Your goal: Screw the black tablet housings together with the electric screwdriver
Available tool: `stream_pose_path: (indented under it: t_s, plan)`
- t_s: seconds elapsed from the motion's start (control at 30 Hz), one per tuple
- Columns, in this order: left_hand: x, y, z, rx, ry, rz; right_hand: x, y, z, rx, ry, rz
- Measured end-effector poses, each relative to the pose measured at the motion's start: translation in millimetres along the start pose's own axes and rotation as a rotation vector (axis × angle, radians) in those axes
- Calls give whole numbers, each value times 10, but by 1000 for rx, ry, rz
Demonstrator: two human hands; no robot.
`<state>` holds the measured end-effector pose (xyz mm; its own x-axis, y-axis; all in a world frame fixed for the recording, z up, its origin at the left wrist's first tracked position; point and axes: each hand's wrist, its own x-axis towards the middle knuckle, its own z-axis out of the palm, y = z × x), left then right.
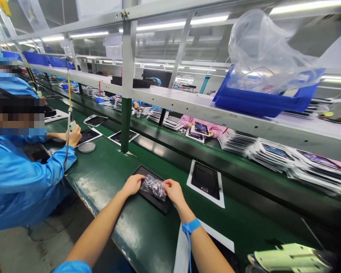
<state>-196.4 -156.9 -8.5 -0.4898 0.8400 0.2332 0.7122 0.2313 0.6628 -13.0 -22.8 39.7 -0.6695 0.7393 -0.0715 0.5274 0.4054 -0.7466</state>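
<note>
A small clear plastic bag (154, 187) of shiny little parts, too small to name, is stretched between my hands. My left hand (133, 184) pinches its left end, fingers closed. At the other end, my right hand (174, 190) grips it between thumb and fingertips. Beneath the bag lies a flat black tray (162, 206), partly covered by it, on the green bench (133, 231). Around my right wrist is a blue wrist strap (191, 226) with a cord. Just right of the tray, a black panel on a white sheet (206, 180) lies flat.
Another white sheet (220, 236) lies partly under my right forearm. A pale green tool (290, 258) is at lower right. On the left, a co-worker in blue (25, 178) holds a tool beside a round dish (86, 147). Above runs a shelf with a blue bin (251, 100).
</note>
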Motion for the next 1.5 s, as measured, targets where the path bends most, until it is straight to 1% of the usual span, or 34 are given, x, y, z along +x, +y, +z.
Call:
stream_pose_path:
  t_s: [0.13, 0.27, 0.6, 0.73, 0.83, 0.9, 0.97, 1.1, 1.27, 1.33, 1.5]
  plan:
    - [18, -22, 18, -26, 74, -52, 74, -235, -47, -113, 18, -142]
    - [3, -28, 52, -30, 71, -50, 99, -335, -173, -224, 11, -196]
    - [-32, -22, 24, -11, 6, -7, 66, -339, -430, -346, 28, -220]
    - [-78, 10, -44, 1, -73, 42, 59, -305, -531, -351, 42, -219]
    - [-122, 55, -61, 39, -132, 110, 24, -264, -601, -344, 45, -215]
    - [-154, 103, -27, 68, -168, 151, -13, -236, -653, -336, 45, -213]
    - [-183, 160, 41, 86, -206, 159, -52, -210, -712, -328, 47, -209]
    - [-201, 278, 211, 103, -294, 116, -124, -169, -834, -317, 56, -212]
    - [-99, 407, 360, 109, -375, 71, -203, -175, -935, -324, 86, -250]
    - [-40, 442, 399, 100, -385, 59, -238, -196, -954, -331, 101, -274]
    - [36, 460, 458, 87, -361, 61, -312, -253, -977, -357, 137, -321]
